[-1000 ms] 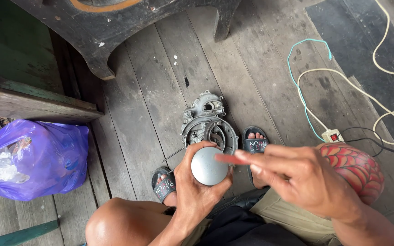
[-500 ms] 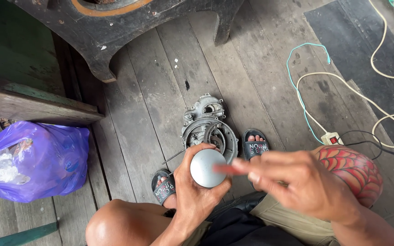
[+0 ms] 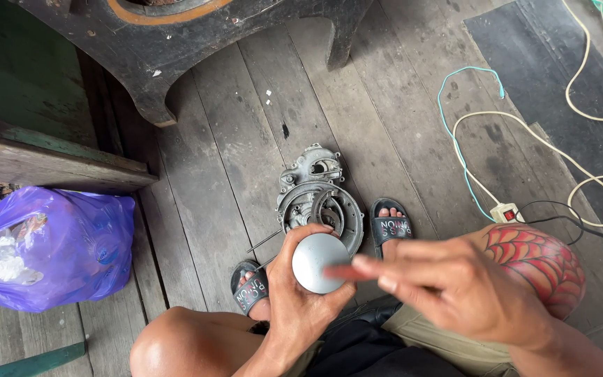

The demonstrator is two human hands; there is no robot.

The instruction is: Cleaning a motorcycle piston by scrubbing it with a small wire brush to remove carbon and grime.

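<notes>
Left hand (image 3: 298, 300) grip holds round grey metal cap (image 3: 320, 262), frame centre-low; right hand (image 3: 455, 290) fingertips pinch blurred reddish piece against it. Engine cover (image 3: 319, 199) on floorboards behind; purple bag (image 3: 50, 248) left.

Bare wooden floorboards (image 3: 225, 139) lie open ahead and to the left of the metal engine casing (image 3: 315, 202), which sits directly beyond both hands. A purple plastic bag (image 3: 50, 244) blocks the far left. Cables (image 3: 525, 132) and a power strip (image 3: 505, 212), possibly plugged, clutter the right. A dark wooden stand (image 3: 197, 42) closes the top.
</notes>
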